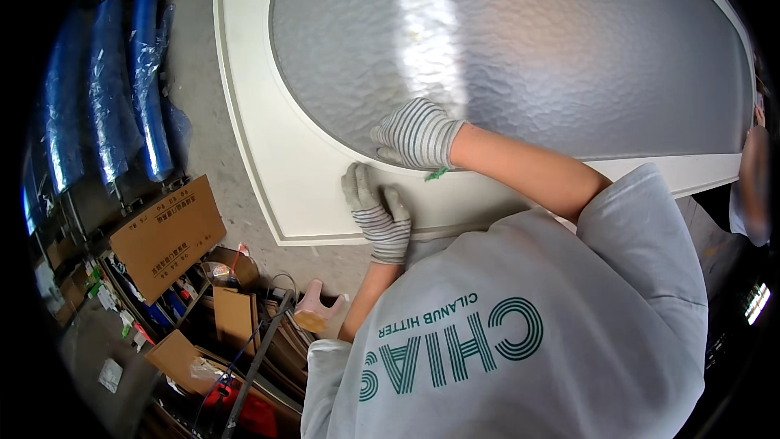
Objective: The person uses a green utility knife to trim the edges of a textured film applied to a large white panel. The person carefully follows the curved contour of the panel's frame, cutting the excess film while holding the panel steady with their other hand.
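A large white panel (244, 89) lies in front of me, its curved opening filled with rippled frosted glass (341, 49). My left hand (376, 215), in a grey-and-white striped work glove, rests on the white border near the panel's close edge, fingers stretched out and apart. Farther in and to the right, my right hand (416, 134) wears a matching glove. Its fingers are curled together at the rim where glass meets border; whatever they pinch, if anything, is hidden. A bit of green thread (437, 173) shows by the right glove's cuff.
Blue plastic-wrapped rolls (146, 81) stand at the far left. Below them are a brown cardboard box (168, 236), stacked cardboard sheets and a metal rail (258, 366). A pink stool (317, 306) sits left of my body. Another person's arm (756, 183) is at the right edge.
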